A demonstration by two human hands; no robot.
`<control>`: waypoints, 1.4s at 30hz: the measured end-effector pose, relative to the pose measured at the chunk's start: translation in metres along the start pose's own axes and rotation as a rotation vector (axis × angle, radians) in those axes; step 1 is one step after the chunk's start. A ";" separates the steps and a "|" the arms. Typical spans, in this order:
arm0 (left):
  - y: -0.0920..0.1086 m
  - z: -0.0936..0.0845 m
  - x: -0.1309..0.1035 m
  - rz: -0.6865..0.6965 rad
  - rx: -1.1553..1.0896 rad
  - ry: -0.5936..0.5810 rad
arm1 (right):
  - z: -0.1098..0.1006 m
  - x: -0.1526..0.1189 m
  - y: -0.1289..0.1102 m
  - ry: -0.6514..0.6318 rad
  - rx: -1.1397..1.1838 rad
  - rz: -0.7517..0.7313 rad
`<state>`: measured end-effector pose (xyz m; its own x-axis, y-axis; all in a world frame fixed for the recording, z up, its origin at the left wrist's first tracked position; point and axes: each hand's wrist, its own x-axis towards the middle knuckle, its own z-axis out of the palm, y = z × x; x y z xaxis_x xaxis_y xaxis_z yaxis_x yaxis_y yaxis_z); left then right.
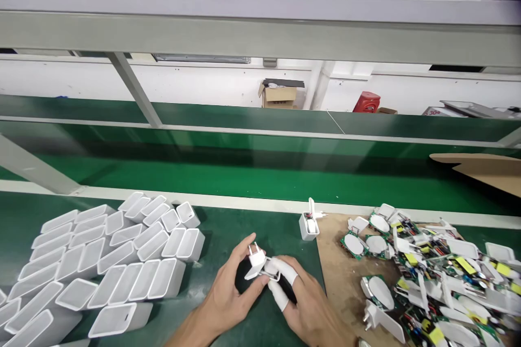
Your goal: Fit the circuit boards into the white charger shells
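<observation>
Near the front middle of the green table, my left hand (234, 287) is closed on a white plug piece (256, 260) with two pins pointing up. My right hand (299, 295), with white covers on thumb and forefinger, pinches a white part (272, 270) with a rim, touching the plug piece. Fingers hide some of both parts. Farther back to the right stands a white housing (309, 227) with a plug piece sticking out of its top.
Many open white housings (118, 282) crowd the left side. Circuit boards with white plug parts are heaped on a brown board (336, 276) at the right. A pale ledge (244, 204) and green channel (244, 173) run behind; a metal rail crosses above.
</observation>
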<state>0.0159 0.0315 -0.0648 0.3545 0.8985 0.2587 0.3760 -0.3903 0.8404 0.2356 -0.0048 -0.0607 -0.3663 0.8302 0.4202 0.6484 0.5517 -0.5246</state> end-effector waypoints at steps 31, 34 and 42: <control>0.023 0.017 -0.004 0.266 0.216 0.261 | 0.008 0.008 -0.015 0.238 1.043 0.581; 0.010 0.019 0.006 0.059 0.225 0.227 | 0.001 0.003 -0.013 0.365 0.594 0.335; -0.007 0.061 0.089 -0.065 -0.102 0.002 | 0.001 0.001 -0.018 0.398 0.139 -0.255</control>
<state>0.0969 0.1016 -0.0765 0.3308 0.9216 0.2031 0.3090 -0.3092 0.8994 0.2234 -0.0139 -0.0515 -0.2013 0.5870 0.7842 0.4661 0.7615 -0.4504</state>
